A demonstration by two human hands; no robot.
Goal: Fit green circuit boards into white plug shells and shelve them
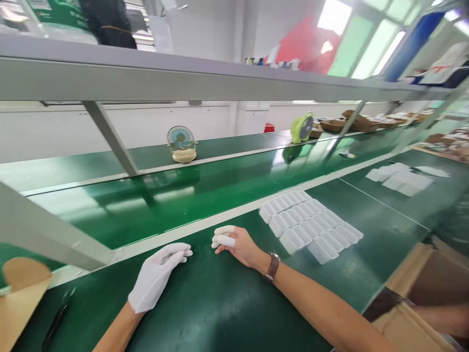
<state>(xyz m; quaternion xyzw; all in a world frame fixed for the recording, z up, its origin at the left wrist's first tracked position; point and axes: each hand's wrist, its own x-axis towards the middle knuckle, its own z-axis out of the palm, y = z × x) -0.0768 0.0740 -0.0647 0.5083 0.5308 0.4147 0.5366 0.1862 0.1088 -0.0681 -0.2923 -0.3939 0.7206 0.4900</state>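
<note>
My left hand (160, 275) wears a white glove and hovers low over the dark green tabletop (220, 303). Its fingers lie together with the thumb against them, and no object shows in it. My right hand (242, 247) has white finger cots on some fingers and a brown-strapped watch (273, 266) at the wrist. Those fingers are loosely bent and slightly apart, with nothing between them. A short gap separates the two hands. Nearest to the right hand, rows of white plastic trays (308, 220) lie side by side on the tabletop.
A green conveyor belt (176, 205) runs behind the table's pale edge. Beyond it stand a small fan (181, 144) and a lime-green fan (302, 128). Tweezers (54, 322) and cardboard (22, 303) are at left. More white pieces (406, 178) and an open carton (421, 288) are right.
</note>
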